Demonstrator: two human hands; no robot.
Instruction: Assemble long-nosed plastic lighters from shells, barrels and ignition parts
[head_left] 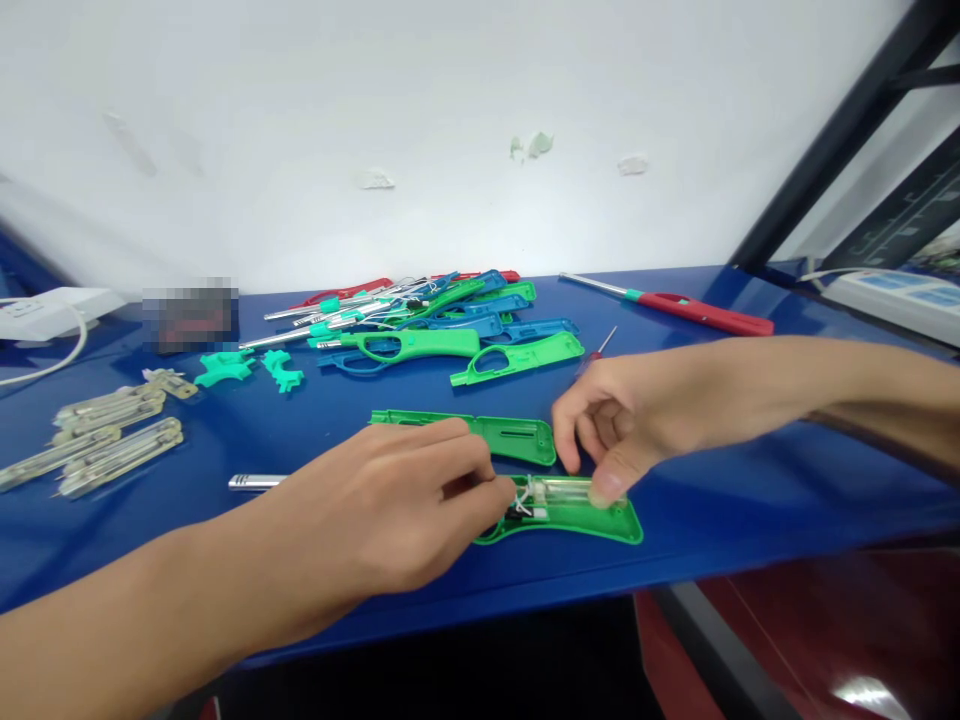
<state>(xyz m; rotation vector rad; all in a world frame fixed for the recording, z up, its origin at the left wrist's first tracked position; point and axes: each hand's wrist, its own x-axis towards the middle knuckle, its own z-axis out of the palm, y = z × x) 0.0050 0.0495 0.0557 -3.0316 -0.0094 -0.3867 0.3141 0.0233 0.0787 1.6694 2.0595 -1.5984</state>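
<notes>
- Curling over the near green casing half (600,522), the left hand (416,490) had its thumb and fingertips drawn together by the trigger loop; whether they gripped anything, I could not tell
- The right hand (626,425) was partly open, fingers loosely bent, its thumb touching the clear tank (566,490) that lay inside the casing's right part
- White wires (524,492) showed between the left fingertips and that tank
- A metal tube (255,482) stuck out to the left from behind the left hand
- Just to the far side lay another green casing half (517,440), partly covered
- Farther off, a heap of lighter parts (450,343) in red, blue and green lay near the wall (450,120)
- At far right lay a red lighter (701,312)
- 2 teal pieces (225,368) and several loose tanks (124,455) lay left on the blue table (712,520)
</notes>
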